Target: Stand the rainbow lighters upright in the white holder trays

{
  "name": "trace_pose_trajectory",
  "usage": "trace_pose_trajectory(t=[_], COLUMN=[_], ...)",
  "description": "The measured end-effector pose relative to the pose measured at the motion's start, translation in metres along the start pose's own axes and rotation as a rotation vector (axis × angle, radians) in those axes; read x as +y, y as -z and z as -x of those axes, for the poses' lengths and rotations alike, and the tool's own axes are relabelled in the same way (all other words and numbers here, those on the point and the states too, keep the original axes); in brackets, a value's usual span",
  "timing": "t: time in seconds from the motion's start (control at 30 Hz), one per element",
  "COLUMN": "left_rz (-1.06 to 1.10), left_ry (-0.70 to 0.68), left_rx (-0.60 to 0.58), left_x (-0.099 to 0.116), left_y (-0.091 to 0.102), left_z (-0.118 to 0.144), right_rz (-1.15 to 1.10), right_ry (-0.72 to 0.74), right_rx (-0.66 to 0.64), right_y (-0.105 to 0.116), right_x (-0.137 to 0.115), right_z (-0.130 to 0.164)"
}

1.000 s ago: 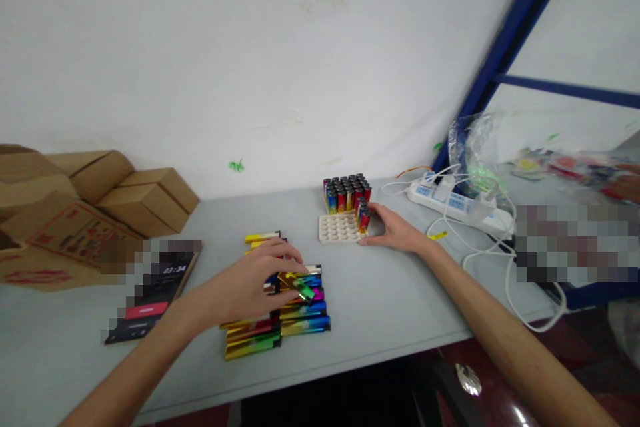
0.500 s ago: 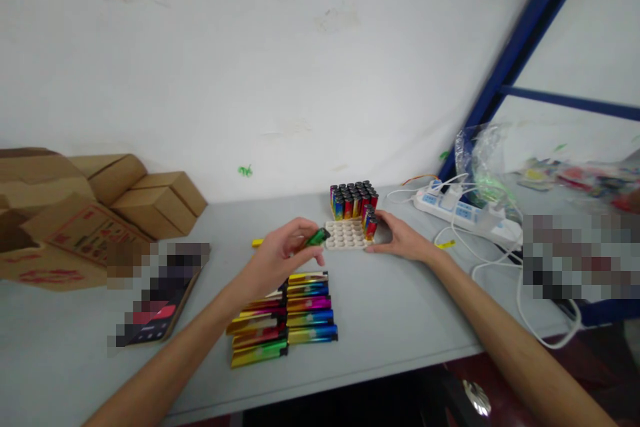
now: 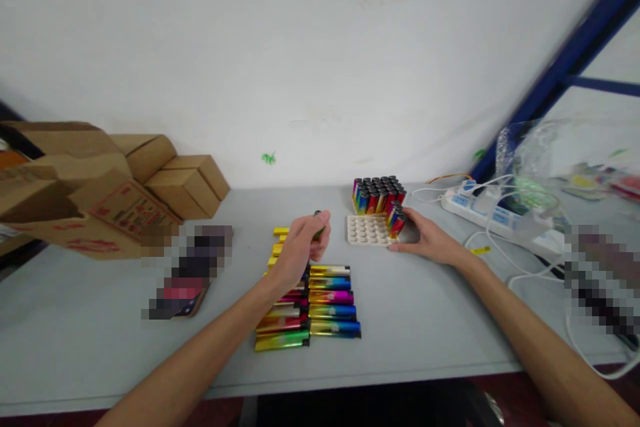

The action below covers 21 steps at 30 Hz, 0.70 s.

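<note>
My left hand [image 3: 303, 243] is closed around a green lighter [image 3: 319, 229]; its dark top shows beside my thumb, and the rest is hidden in my fingers. Below it, metallic lighters [image 3: 333, 297] lie in two columns, the left one partly covered by my hand and forearm. To the right sits a white tray with round holes [image 3: 367, 230]. A few lighters [image 3: 395, 219] stand upright at its right side. My right hand [image 3: 425, 237] grips the tray's right edge, thumb at the front corner and fingers behind the standing lighters.
Behind the tray stands a block of upright lighters [image 3: 379, 193]. Cardboard boxes [image 3: 185, 187] and a phone [image 3: 200, 273] are at the left. At the right are a power strip [image 3: 500, 217] with white cables, a yellow strip [image 3: 481, 250] and a plastic bag [image 3: 530, 153].
My left hand has turned and its fingers have closed further around the green lighter, which now points more upward. My right hand stays at the tray. The whole view has shifted.
</note>
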<state>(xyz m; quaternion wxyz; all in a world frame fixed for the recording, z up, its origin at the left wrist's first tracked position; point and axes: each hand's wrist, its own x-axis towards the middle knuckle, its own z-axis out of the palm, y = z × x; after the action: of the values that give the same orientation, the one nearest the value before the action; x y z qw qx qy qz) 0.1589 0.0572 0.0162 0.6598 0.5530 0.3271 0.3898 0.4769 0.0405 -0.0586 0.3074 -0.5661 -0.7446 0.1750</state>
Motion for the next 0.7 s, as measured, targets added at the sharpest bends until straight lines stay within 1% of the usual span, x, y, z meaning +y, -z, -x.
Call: trace_pose_trajectory(t=[0.1,0.23,0.37,0.5,0.7], left_rz=[-0.111,-0.345,-0.444,-0.452,-0.462], left_ry=[-0.076,-0.171,-0.196,-0.194,-0.179], left_rx=[0.103,0.21,0.208,0.194,0.173], left_x=[-0.005,-0.011,-0.015,-0.016,-0.016], left_y=[0.005,0.013,0.017,0.017,0.016], left_z=[-0.001,-0.002,-0.001,0.0,0.0], right_rz=[0.012,0.017,0.028,0.027,0.018], right_ry=[-0.014,-0.022,-0.024,-0.032,-0.028], right_rx=[-0.007,0.009,-0.004,-0.017,-0.003], right_y=[0.0,0.001,0.001,0.001,0.0], right_x=[-0.002,-0.002,-0.002,-0.003,0.0], right_z=[0.0,0.0,0.0,0.001,0.0])
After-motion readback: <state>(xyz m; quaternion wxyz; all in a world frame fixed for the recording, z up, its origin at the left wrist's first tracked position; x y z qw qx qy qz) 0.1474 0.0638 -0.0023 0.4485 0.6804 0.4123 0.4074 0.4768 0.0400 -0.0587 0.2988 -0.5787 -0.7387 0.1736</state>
